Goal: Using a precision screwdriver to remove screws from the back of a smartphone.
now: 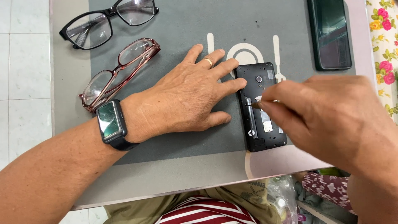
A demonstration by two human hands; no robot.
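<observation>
— Looking down at the grey mat (174, 25), what do you see under the hands?

— An opened black phone (260, 108) with its back cover off, lying lengthwise near the mat's front edge, right of centre; its camera lens and inner parts face up.

— And the left hand (186, 97)?

— Flat on the mat, palm down, fingers spread; two fingertips (240, 83) touch the phone's left edge, bracing it; a gold ring (208, 62) sits on one finger, a dark smartwatch (111, 122) on the wrist.

— The right hand (327, 116)?

— Over the phone's right side; thumb and forefinger pressed together, pinching a small thin thing (265, 101) at the middle of the phone; it is too small and blurred to tell what it is.

— Anything else on the mat?

— Black-framed glasses (108, 23) at the far left corner; reddish-brown glasses (120, 72) just below them, near the left wrist, arms folded; a second dark phone (329, 33) lies screen up at the far right, well apart from both hands.

— Beyond the mat?

— Pale floor tiles (25, 74) on the left; a flowered cloth (385, 41) at the right edge; a red-and-white striped garment (203, 211) at the bottom.
</observation>
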